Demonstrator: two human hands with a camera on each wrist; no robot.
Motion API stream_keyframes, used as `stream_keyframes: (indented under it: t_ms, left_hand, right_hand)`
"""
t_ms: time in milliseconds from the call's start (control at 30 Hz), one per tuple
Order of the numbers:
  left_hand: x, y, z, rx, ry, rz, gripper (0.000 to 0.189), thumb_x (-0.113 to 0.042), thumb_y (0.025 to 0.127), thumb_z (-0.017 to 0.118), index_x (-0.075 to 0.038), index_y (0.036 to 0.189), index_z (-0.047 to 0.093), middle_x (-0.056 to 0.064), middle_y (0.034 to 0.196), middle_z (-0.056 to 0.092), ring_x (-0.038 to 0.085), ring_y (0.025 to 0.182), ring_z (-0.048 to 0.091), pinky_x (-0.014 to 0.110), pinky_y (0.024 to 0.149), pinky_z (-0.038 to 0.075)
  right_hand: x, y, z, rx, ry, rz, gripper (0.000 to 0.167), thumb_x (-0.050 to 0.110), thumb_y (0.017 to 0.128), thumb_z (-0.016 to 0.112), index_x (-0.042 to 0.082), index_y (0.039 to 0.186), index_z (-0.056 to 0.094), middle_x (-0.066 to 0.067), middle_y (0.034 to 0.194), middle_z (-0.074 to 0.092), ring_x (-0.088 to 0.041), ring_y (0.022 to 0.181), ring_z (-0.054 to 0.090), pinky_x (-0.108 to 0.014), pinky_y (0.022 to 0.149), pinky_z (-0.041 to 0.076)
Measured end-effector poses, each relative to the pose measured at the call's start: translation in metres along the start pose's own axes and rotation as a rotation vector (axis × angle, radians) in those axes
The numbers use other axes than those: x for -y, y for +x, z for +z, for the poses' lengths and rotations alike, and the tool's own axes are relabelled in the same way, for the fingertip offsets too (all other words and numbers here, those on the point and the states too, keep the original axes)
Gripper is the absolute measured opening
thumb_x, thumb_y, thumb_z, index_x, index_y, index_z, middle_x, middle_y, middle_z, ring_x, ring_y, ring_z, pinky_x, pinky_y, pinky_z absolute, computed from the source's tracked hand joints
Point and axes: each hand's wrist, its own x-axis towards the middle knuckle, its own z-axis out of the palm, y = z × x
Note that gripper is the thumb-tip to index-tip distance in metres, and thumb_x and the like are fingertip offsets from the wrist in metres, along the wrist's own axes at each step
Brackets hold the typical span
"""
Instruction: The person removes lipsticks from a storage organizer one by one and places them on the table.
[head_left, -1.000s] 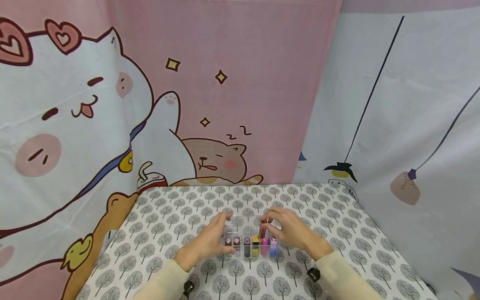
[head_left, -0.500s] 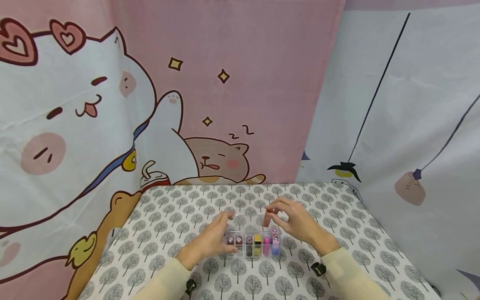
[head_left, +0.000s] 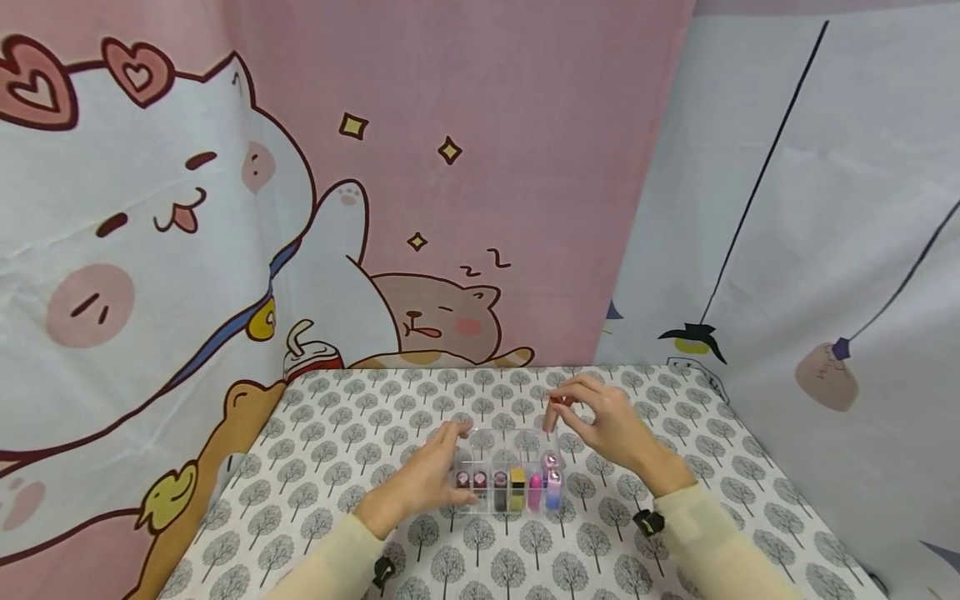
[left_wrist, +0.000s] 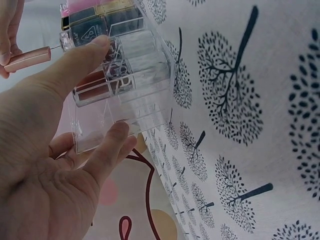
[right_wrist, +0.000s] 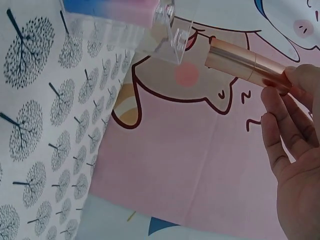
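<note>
A clear acrylic lipstick organizer (head_left: 483, 442) stands on the tabletop. My left hand (head_left: 420, 482) holds its left end, thumb on the near side and fingers at the far side, as the left wrist view shows. Above the organizer's back right corner, my right hand (head_left: 611, 427) pinches a shiny rose-gold lipstick tube (right_wrist: 240, 62) by one end. The tube hangs apart from the organizer. In the front row are dark-capped tubes (head_left: 480, 481), a yellow-and-black one (head_left: 517, 490), a bright pink one (head_left: 535, 492) and a pink-to-blue one (head_left: 553, 492).
A white cloth with grey tree prints (head_left: 315, 500) covers the table. Pink cartoon fabric (head_left: 525, 167) hangs behind it, and pale fabric (head_left: 750, 250) hangs along the right side.
My right hand has raised the rose-gold lipstick from the organizer's back right part and moved it up and rightward. The left hand keeps its hold on the organizer.
</note>
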Motion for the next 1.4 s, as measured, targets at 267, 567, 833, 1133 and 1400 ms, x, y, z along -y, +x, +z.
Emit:
stream_keyframes:
  t_ms: [267,567,833,1133,1400]
  left_hand:
    - [0.0,-0.001,-0.001,0.003,-0.022,0.0,0.124,-0.031,0.086,0.103,-0.012,0.183,0.029,0.017,0.168,0.057,0.033,0.123,0.077,0.05,0.114,0.07]
    - [0.0,0.0,-0.001,-0.001,-0.025,-0.002,0.122,-0.03,0.084,0.105,-0.011,0.18,0.032,0.016,0.169,0.057,0.034,0.124,0.077,0.047,0.108,0.073]
    - [0.001,0.001,-0.001,-0.006,-0.021,0.004,0.122,-0.03,0.084,0.105,-0.012,0.18,0.033,0.017,0.166,0.059,0.032,0.119,0.077,0.04,0.1,0.074]
    - [0.002,0.001,0.0,-0.007,-0.011,0.008,0.122,-0.03,0.083,0.106,-0.01,0.18,0.033,0.019,0.163,0.06,0.025,0.113,0.076,0.035,0.097,0.073]
    - [0.004,0.001,0.001,-0.011,-0.005,0.013,0.123,-0.029,0.082,0.107,-0.01,0.179,0.034,0.018,0.162,0.061,0.022,0.111,0.075,0.038,0.099,0.074]
  right_hand:
    - [-0.014,-0.002,-0.003,-0.039,-0.028,0.015,0.035,-0.009,0.088,0.093,0.004,0.12,0.086,-0.009,0.117,0.084,-0.026,0.098,0.083,-0.031,0.085,0.072]
    - [-0.034,-0.016,0.003,0.003,-0.027,0.086,0.03,-0.007,0.094,0.091,0.006,0.12,0.086,-0.007,0.113,0.083,-0.021,0.093,0.082,-0.028,0.077,0.071]
    - [-0.047,-0.031,0.012,0.079,-0.066,0.143,0.028,-0.006,0.094,0.092,0.007,0.118,0.086,-0.007,0.111,0.084,-0.022,0.092,0.081,-0.043,0.079,0.074]
    - [-0.053,-0.044,0.016,0.181,-0.064,0.256,0.026,-0.001,0.097,0.091,0.008,0.121,0.087,-0.007,0.116,0.085,-0.021,0.093,0.081,-0.039,0.082,0.075]
    - [-0.059,-0.053,0.022,0.208,-0.035,0.297,0.025,-0.001,0.098,0.091,0.007,0.121,0.087,-0.007,0.117,0.085,-0.017,0.092,0.081,-0.032,0.08,0.073]
